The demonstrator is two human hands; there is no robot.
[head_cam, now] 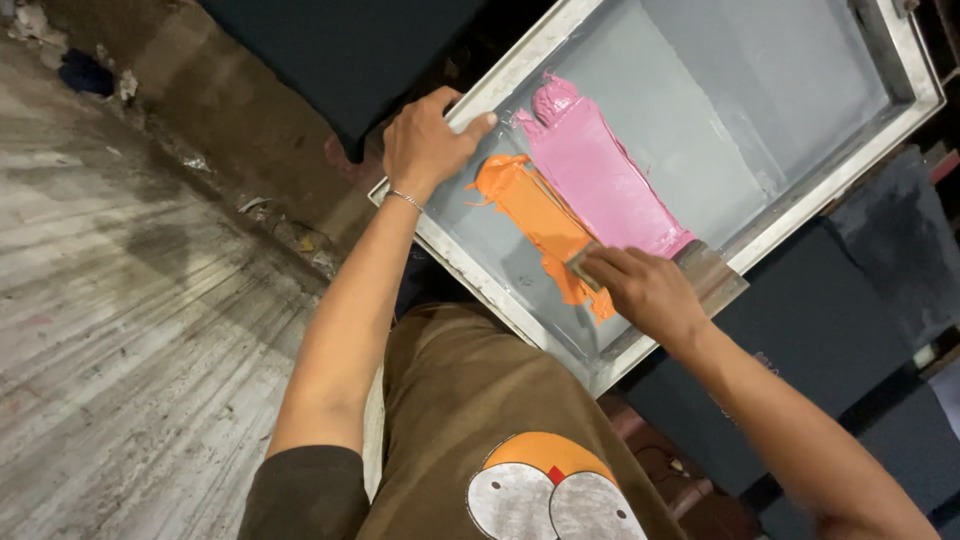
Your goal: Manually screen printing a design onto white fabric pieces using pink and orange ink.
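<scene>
A metal-framed printing screen (820,190) with grey mesh lies tilted before me. On the mesh are a pink band of ink (600,170) and an orange band of ink (535,215) side by side. My left hand (425,140) grips the frame's near-left edge, thumb on top. My right hand (645,290) holds a wide squeegee (710,275) that rests on the mesh at the near ends of both ink bands.
Dark fabric panels (800,330) lie under and to the right of the screen. A worn, stained concrete floor (130,300) spreads to the left, with scraps of debris along its edge. My brown shirt with a round orange and white print (550,490) fills the bottom.
</scene>
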